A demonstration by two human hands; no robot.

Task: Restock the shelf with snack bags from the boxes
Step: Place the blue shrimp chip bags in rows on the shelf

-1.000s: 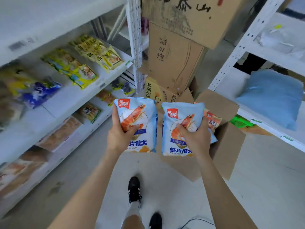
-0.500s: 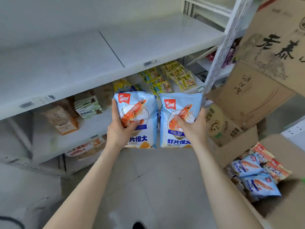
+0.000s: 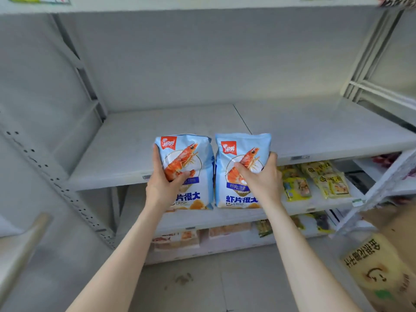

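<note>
Two light-blue snack bags with an orange shrimp picture are held upright side by side in front of the white shelf board (image 3: 126, 154). My left hand (image 3: 163, 183) grips the left shrimp bag (image 3: 191, 163) by its left edge, thumb across the front. My right hand (image 3: 261, 179) grips the right shrimp bag (image 3: 236, 199) by its right edge. Both bags hang just before the board's front lip, at about its height. The board behind them is bare.
Yellow snack packets (image 3: 315, 181) lie on the lower shelf at the right, with more packets on the shelf below (image 3: 180, 239). A cardboard box (image 3: 382, 271) stands at the lower right. Perforated shelf uprights (image 3: 67, 194) run down the left.
My view has swung up and left from the boxes to face the bare shelf. Both hands have carried the two shrimp bags up to the shelf's front edge.
</note>
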